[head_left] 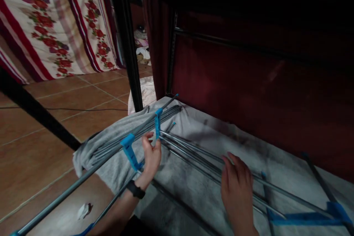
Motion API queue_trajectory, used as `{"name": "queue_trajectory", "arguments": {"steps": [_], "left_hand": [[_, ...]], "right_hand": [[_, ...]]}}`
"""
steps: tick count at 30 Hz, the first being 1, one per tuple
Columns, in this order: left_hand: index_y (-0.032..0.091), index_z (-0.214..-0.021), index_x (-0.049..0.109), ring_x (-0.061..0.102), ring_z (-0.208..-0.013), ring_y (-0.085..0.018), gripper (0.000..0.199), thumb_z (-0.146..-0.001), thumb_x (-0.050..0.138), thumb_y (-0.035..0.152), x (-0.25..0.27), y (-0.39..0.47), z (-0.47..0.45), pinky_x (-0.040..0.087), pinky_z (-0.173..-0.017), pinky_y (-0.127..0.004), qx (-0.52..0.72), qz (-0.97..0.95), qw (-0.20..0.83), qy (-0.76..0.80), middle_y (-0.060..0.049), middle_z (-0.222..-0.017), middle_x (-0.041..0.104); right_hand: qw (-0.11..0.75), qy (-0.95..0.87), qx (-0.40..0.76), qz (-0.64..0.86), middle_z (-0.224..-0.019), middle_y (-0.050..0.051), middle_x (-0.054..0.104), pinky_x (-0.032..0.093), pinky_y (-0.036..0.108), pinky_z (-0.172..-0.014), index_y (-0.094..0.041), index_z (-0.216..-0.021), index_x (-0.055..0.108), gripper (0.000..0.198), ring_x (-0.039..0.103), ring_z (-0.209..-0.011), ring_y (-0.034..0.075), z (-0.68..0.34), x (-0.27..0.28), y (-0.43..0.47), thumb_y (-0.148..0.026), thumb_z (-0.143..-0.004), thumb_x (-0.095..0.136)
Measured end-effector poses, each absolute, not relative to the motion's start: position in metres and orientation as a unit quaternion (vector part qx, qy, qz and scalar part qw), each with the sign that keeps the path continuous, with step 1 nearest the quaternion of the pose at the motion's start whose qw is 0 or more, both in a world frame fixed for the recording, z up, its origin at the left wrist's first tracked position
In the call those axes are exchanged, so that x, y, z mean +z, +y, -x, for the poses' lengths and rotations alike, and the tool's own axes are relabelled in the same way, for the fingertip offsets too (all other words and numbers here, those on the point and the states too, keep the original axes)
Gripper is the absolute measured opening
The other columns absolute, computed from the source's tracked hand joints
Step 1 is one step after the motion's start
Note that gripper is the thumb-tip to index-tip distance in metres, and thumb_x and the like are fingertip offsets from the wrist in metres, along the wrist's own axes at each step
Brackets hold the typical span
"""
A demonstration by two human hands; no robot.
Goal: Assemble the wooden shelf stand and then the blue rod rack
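A drying-rack-like frame of grey metal tubes with blue plastic brackets lies in front of me. My left hand (151,156), with a dark wristband, is curled at the lower end of one blue bracket (157,121). Its thumb and a bent finger come up to the bracket, near the tube ends. A second blue bracket (129,151) hangs from the long tube (74,183) left of that hand. My right hand (237,184) is closed over several thin metal tubes (196,153), fingertips on the upper tube. The palm hides the part it covers.
Loose grey rods (117,143) rest on a grey cloth (110,175). Dark metal posts (128,59) stand left, with a dark red panel (221,81) behind. Farther blue end pieces (306,219) lie right. Crumpled white paper (84,211) is on the tiled floor (30,118).
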State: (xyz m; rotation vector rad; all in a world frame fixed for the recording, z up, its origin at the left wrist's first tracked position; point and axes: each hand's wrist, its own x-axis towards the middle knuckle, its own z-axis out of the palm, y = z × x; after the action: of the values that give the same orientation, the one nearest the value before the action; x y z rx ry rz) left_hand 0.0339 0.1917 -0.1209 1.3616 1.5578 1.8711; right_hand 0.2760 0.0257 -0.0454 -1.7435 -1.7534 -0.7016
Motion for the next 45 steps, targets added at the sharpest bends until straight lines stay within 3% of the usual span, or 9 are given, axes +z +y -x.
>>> {"name": "queue_trajectory", "arguments": {"steps": [2,4,7,9,15,22,35,45], "left_hand": [[0.020,-0.123,0.048,0.050,-0.121,-0.025,0.049,-0.076,0.059,0.018,-0.119,0.207,-0.025,0.042,-0.105,-0.044,0.669,-0.477,0.174,0.543,-0.009,-0.125,0.053],[0.020,-0.130,0.046,0.048,-0.127,-0.026,0.059,-0.072,0.058,0.013,-0.116,0.221,-0.023,0.038,-0.111,-0.045,0.659,-0.507,0.200,0.518,-0.010,-0.132,0.052],[0.020,-0.134,0.047,0.048,-0.130,-0.026,0.066,-0.070,0.054,0.008,-0.109,0.232,-0.025,0.033,-0.116,-0.045,0.648,-0.534,0.241,0.487,-0.010,-0.135,0.053],[0.021,-0.136,0.047,0.049,-0.130,-0.026,0.064,-0.073,0.053,0.009,-0.102,0.233,-0.027,0.033,-0.117,-0.045,0.655,-0.530,0.248,0.478,-0.010,-0.136,0.054],[0.023,-0.145,0.041,0.042,-0.139,-0.025,0.060,-0.086,0.051,0.018,-0.082,0.232,-0.031,0.029,-0.120,-0.044,0.679,-0.552,0.248,0.416,-0.008,-0.148,0.047],[0.021,-0.134,0.054,0.047,-0.135,-0.026,0.043,-0.095,0.048,0.036,-0.080,0.244,-0.036,0.031,-0.118,-0.047,0.674,-0.546,0.253,0.429,-0.009,-0.137,0.059],[0.020,-0.124,0.062,0.056,-0.125,-0.027,0.036,-0.094,0.048,0.035,-0.079,0.245,-0.038,0.038,-0.113,-0.047,0.667,-0.548,0.232,0.449,-0.009,-0.120,0.068],[0.021,-0.122,0.063,0.058,-0.122,-0.026,0.035,-0.093,0.048,0.036,-0.078,0.246,-0.040,0.038,-0.114,-0.045,0.670,-0.550,0.225,0.446,-0.008,-0.125,0.067]], "right_hand": [[0.218,-0.681,-0.261,0.649,-0.127,0.013,0.062,0.033,0.051,-0.109,-0.017,-0.128,0.053,0.035,0.056,-0.119,0.027,-0.272,-0.044,0.044,-0.016,-0.095,0.042],[0.177,-0.697,-0.250,0.648,-0.117,0.011,0.067,0.036,0.049,-0.105,-0.018,-0.125,0.054,0.032,0.061,-0.108,0.025,-0.271,-0.047,0.058,-0.017,-0.096,0.043],[0.152,-0.718,-0.217,0.643,-0.098,0.007,0.070,0.047,0.037,-0.085,-0.021,-0.113,0.058,0.024,0.065,-0.088,0.021,-0.274,-0.054,0.072,-0.018,-0.097,0.041],[0.154,-0.726,-0.209,0.637,-0.092,0.005,0.069,0.048,0.034,-0.075,-0.023,-0.108,0.059,0.022,0.065,-0.081,0.019,-0.279,-0.055,0.075,-0.018,-0.097,0.041],[0.176,-0.723,-0.259,0.616,-0.090,0.005,0.067,0.046,0.037,-0.077,-0.023,-0.118,0.058,0.026,0.063,-0.079,0.021,-0.290,-0.038,0.069,-0.023,-0.098,0.041],[0.182,-0.719,-0.273,0.613,-0.091,0.006,0.068,0.046,0.038,-0.079,-0.020,-0.122,0.057,0.028,0.063,-0.081,0.020,-0.286,-0.034,0.070,-0.023,-0.099,0.041],[0.191,-0.727,-0.247,0.612,-0.093,0.005,0.069,0.046,0.036,-0.078,-0.022,-0.121,0.059,0.030,0.064,-0.082,0.019,-0.296,-0.034,0.069,-0.028,-0.100,0.039],[0.171,-0.728,-0.237,0.620,-0.098,0.005,0.070,0.047,0.036,-0.079,-0.022,-0.125,0.057,0.031,0.065,-0.084,0.020,-0.297,-0.031,0.069,-0.024,-0.099,0.041]]}}
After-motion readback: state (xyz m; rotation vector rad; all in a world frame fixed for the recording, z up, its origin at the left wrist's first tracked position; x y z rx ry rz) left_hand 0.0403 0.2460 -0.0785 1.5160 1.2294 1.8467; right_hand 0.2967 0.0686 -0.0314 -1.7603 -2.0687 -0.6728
